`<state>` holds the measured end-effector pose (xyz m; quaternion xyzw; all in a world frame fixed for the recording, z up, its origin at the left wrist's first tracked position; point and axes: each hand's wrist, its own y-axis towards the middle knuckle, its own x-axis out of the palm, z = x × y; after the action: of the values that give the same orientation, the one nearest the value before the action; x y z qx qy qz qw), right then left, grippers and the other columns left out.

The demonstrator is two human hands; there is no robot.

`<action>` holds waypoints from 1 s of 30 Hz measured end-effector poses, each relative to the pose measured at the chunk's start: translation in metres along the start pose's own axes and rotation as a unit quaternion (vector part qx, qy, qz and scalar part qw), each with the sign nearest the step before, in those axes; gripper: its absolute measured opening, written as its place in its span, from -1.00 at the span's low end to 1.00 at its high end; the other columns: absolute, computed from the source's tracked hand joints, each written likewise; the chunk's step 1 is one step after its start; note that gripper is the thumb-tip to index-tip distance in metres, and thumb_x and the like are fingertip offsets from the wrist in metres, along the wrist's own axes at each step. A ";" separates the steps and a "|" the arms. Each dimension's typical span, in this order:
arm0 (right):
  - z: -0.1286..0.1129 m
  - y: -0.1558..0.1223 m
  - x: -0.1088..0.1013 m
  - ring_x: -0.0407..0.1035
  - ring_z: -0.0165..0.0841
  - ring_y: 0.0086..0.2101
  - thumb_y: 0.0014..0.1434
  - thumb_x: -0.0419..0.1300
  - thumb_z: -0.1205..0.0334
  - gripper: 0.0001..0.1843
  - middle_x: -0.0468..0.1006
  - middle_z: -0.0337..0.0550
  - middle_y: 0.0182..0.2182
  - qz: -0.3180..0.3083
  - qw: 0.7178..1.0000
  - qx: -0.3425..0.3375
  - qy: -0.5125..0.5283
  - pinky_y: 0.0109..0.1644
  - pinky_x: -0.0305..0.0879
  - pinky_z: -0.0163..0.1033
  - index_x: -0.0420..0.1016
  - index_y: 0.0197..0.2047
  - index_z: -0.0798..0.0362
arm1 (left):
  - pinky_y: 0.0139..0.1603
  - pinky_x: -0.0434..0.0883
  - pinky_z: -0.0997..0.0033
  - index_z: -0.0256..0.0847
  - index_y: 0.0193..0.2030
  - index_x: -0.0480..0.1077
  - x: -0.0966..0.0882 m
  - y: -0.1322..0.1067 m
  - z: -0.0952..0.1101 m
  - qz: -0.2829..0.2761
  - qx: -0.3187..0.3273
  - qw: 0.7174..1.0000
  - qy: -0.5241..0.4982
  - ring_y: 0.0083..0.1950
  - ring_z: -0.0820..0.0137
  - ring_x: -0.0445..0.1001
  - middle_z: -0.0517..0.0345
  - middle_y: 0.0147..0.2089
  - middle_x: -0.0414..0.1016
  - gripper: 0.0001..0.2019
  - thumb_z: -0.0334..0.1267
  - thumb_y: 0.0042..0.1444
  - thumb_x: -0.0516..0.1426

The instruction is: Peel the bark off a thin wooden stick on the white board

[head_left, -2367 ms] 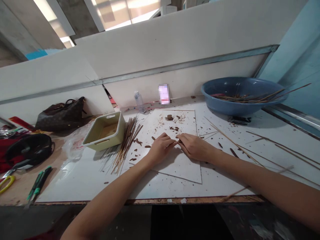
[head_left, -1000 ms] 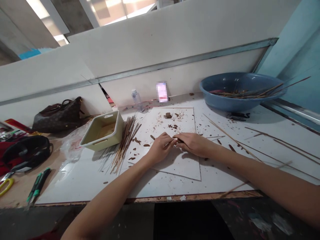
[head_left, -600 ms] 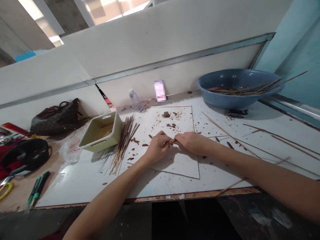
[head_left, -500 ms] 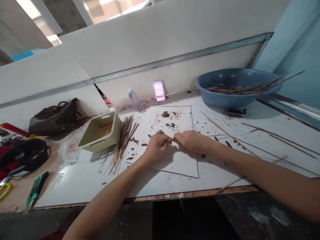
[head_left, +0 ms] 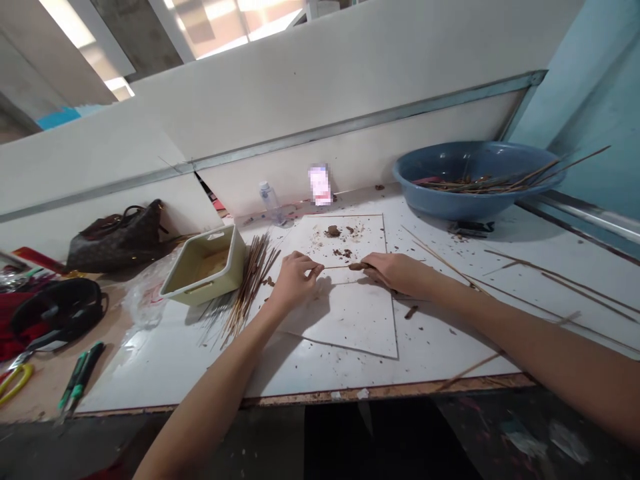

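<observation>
Above the white board [head_left: 345, 327], a thin brown stick [head_left: 336, 267] runs level between my two hands. My left hand [head_left: 298, 277] pinches its left end between thumb and fingertips. My right hand [head_left: 395, 271] is closed on a brown clay-like lump [head_left: 357, 266] at the other end of the stick; the fingers hide part of it. A larger brown lump [head_left: 333, 231] lies farther back on the board, with dark crumbs [head_left: 343, 253] around it. To the left lies a bundle of thin sticks [head_left: 250, 287].
A yellow-green bin [head_left: 203, 283] stands left of the bundle. At the back right, a blue basin [head_left: 450, 200] holds sticks. Loose long sticks [head_left: 590, 287] lie at right. A clear bottle [head_left: 270, 202] and a lit phone [head_left: 320, 185] stand at the back; scissors [head_left: 17, 385] lie far left.
My hands were close together and have moved apart, the left going left and the right going right. The stick and the brown lump now show between them.
</observation>
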<state>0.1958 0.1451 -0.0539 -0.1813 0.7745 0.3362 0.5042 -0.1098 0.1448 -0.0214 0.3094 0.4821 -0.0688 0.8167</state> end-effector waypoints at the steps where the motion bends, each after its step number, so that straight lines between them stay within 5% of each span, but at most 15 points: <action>1: -0.001 0.000 0.002 0.62 -0.16 -0.25 0.60 0.03 0.09 -0.70 0.72 0.03 -0.09 0.008 1.000 -0.004 0.009 -0.24 0.47 -0.12 0.53 0.10 0.02 | 0.23 0.47 -0.18 -0.12 -0.20 0.69 -0.001 0.000 0.004 -0.006 0.016 0.999 0.044 0.01 0.08 0.55 0.03 -0.22 0.70 -0.81 -0.20 0.39 0.22; 3: -0.008 0.001 0.006 0.63 -0.15 -0.20 0.59 0.05 0.12 -0.73 0.71 0.05 -0.06 0.023 0.999 -0.022 0.028 -0.19 0.50 -0.11 0.52 0.13 0.02 | 0.33 0.39 -0.28 -0.13 0.02 0.66 0.002 -0.002 0.015 -0.018 0.058 0.994 0.094 0.10 0.03 0.53 -0.02 -0.06 0.72 -0.78 -0.11 0.41 0.25; 6: -0.022 0.002 0.012 0.62 -0.14 -0.15 0.60 0.05 0.16 -0.74 0.69 0.04 -0.08 0.030 0.997 -0.059 0.042 -0.11 0.53 -0.08 0.50 0.15 0.05 | 0.13 0.53 0.02 -0.17 0.22 0.55 0.014 -0.009 0.032 -0.073 0.110 0.989 0.067 0.09 0.10 0.55 -0.06 0.04 0.69 -0.68 -0.08 0.46 0.23; 10: -0.036 0.002 0.014 0.59 -0.12 -0.18 0.57 0.05 0.19 -0.74 0.65 0.04 -0.16 0.024 0.995 -0.094 0.029 -0.13 0.54 -0.05 0.50 0.11 0.10 | -0.07 0.55 0.22 -0.17 0.14 0.55 0.026 -0.014 0.036 -0.103 0.107 0.988 0.037 -0.02 0.18 0.60 0.01 -0.06 0.70 -0.80 -0.19 0.49 0.20; 16: -0.037 0.002 0.012 0.60 -0.10 -0.09 0.59 0.04 0.17 -0.69 0.68 0.09 -0.05 0.053 0.990 -0.117 0.052 0.00 0.57 0.01 0.48 0.22 0.08 | -0.03 0.55 0.20 -0.19 0.12 0.57 0.022 -0.014 0.028 -0.077 0.133 0.987 0.047 -0.08 0.19 0.61 0.02 -0.11 0.73 -0.81 -0.22 0.50 0.19; 22: -0.032 -0.002 0.011 0.56 -0.22 -0.28 0.63 0.00 0.14 -0.67 0.63 -0.05 -0.23 0.031 0.990 -0.118 0.070 -0.20 0.51 -0.15 0.53 0.18 0.07 | -0.07 0.54 0.20 -0.19 0.03 0.61 0.024 -0.015 0.027 -0.091 0.151 0.983 0.056 -0.12 0.20 0.59 0.01 -0.16 0.73 -0.82 -0.26 0.52 0.16; 30: -0.031 -0.003 0.015 0.60 -0.20 -0.23 0.62 0.00 0.19 -0.69 0.65 -0.01 -0.19 0.034 0.990 -0.120 0.064 -0.14 0.56 -0.13 0.53 0.18 0.06 | -0.18 0.47 0.27 -0.23 -0.13 0.60 0.021 -0.015 0.028 -0.084 0.154 0.984 0.040 -0.21 0.23 0.53 0.06 -0.29 0.65 -0.81 -0.36 0.50 0.15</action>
<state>0.1713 0.1222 -0.0599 -0.2351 0.7649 0.4311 0.4169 -0.0840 0.1206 -0.0362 0.3924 0.5224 -0.1978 0.7308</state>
